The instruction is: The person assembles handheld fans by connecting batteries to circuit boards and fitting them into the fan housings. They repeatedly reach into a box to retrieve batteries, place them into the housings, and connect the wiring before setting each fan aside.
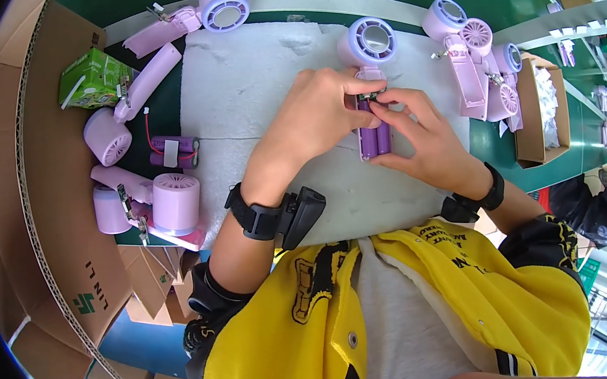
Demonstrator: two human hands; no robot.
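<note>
A pink handheld fan (367, 42) lies on the white foam sheet, its round head pointing away from me. Two purple battery cells (376, 141) sit side by side in its opened handle, and a small green circuit board (372, 94) shows just above them. My left hand (322, 111) is closed at the upper end of the handle, thumb and fingers at the board. From the other side my right hand (424, 134) grips the handle, with its fingertips at the board and beside the cells. What lies between the fingertips is partly hidden.
Several pink fan parts (178, 201) lie at the left, near a loose purple battery pack (176, 152) and a green box (95, 77). More fan parts (467, 72) stand at the right, beside an open carton (540, 109). A tall cardboard wall (58, 185) borders the left side.
</note>
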